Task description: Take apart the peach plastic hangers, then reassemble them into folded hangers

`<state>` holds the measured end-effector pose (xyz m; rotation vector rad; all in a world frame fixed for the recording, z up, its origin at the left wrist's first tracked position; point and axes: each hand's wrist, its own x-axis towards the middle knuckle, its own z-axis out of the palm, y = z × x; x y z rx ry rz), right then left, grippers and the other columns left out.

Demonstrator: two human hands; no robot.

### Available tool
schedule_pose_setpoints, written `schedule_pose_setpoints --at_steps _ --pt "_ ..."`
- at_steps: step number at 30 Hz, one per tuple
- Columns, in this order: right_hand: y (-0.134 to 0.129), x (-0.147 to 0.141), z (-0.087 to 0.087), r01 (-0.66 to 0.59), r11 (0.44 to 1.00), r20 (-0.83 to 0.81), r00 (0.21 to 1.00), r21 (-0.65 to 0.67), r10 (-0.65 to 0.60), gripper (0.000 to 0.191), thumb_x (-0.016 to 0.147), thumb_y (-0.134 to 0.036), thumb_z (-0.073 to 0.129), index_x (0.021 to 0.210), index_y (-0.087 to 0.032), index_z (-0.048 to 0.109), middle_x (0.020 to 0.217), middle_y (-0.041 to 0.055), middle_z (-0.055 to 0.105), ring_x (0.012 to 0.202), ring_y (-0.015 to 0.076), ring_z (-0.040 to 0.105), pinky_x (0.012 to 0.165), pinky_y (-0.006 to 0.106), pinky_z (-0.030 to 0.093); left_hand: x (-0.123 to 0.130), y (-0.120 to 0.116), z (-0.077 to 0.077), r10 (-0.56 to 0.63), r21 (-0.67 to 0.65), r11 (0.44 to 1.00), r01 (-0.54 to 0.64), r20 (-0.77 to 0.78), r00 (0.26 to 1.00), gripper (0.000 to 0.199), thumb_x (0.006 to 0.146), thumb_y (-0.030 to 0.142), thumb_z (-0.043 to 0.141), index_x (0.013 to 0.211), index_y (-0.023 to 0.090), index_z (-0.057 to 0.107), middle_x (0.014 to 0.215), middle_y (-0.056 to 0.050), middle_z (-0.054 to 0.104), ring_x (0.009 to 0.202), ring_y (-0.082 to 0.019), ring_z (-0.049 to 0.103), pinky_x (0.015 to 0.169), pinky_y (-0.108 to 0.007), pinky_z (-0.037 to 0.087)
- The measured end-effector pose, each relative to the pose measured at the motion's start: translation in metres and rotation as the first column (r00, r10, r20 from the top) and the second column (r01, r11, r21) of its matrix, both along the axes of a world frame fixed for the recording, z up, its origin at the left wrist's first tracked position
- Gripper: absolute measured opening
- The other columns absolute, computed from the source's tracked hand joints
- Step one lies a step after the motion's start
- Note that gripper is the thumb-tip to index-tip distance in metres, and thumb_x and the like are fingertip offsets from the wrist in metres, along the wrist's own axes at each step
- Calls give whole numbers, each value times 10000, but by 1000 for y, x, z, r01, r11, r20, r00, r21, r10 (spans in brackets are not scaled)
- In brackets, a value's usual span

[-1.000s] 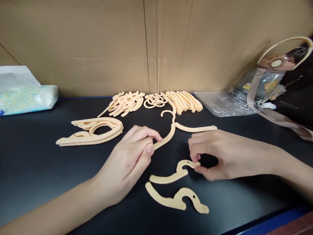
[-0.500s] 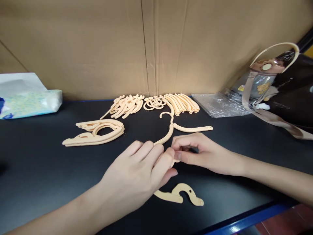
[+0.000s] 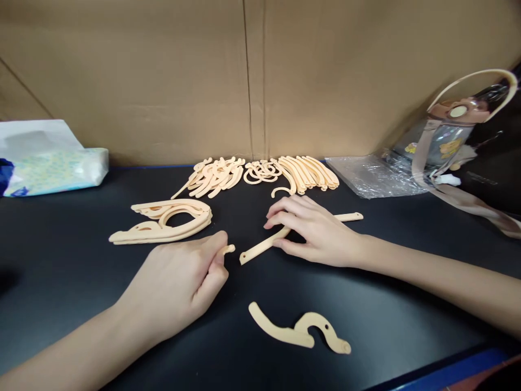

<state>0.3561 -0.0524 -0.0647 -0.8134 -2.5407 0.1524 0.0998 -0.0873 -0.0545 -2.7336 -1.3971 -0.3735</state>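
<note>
My left hand (image 3: 179, 282) is closed in a pinch on a small cream plastic hanger part (image 3: 230, 249); only its rounded tip shows past the thumb. Over a partly assembled cream folding hanger (image 3: 260, 250) lies my right hand (image 3: 313, 231), fingers apart and curved, thumb beside the hanger's near arm. The hand hides the hanger's middle, while its hook (image 3: 280, 191) and far arm end (image 3: 349, 217) stick out. Closer to me, a joined two-piece hanger section (image 3: 283, 333) with a curved end rests flat on the black table (image 3: 228, 358).
Folded cream hangers (image 3: 171, 234) are stacked at left. Along the cardboard wall (image 3: 171, 81) lie a pile of short arms (image 3: 217, 176), several hooks (image 3: 262, 171) and a row of long arms (image 3: 311, 172). A tissue pack (image 3: 57, 168), plastic bag (image 3: 366, 176) and strapped bottle (image 3: 443, 136) flank them.
My hands have separated. The left drew back leftward with the small part, and the right moved up onto the hanger. The two-piece section is now fully in sight.
</note>
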Motion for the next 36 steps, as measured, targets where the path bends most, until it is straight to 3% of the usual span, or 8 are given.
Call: schedule_pose_setpoints --at_steps 4,10,20,27,36 --pt "2 2 -2 -39 989 -17 999 -145 37 109 954 -255 607 996 -167 656 1086 66 643 1011 181 545 924 332 371 3 -3 2 -1 -50 999 2 22 1000 250 932 250 287 682 248 303 555 39 444 485 -168 447 513 -299 275" --pt "5 5 -2 -104 951 -170 984 -290 56 88 934 -272 651 946 -185 657 932 10 677 911 154 562 863 313 379 -3 4 -12 -103 72 992 102 17 994 395 937 525 491 703 240 348 518 72 415 390 -133 437 427 -254 225" --pt "8 3 -2 -132 931 -238 970 -342 50 86 891 -256 702 896 -174 677 864 1 692 810 143 606 798 303 392 1 3 -15 -172 91 981 170 13 985 312 1005 382 402 732 247 331 508 79 465 377 -136 457 417 -253 240" --pt "9 4 -2 -146 925 -232 971 -352 65 94 890 -261 705 878 -171 677 856 -3 691 797 136 602 794 304 392 1 4 -16 -193 111 973 202 -85 978 285 1028 360 315 765 252 339 511 62 512 371 -180 520 413 -283 245" --pt "8 3 0 -151 906 -225 972 -396 63 84 888 -259 709 869 -180 686 849 -1 699 790 137 609 806 308 428 0 6 -15 -236 104 964 244 -89 968 280 1010 322 341 743 246 367 506 50 496 369 -172 489 421 -293 221"
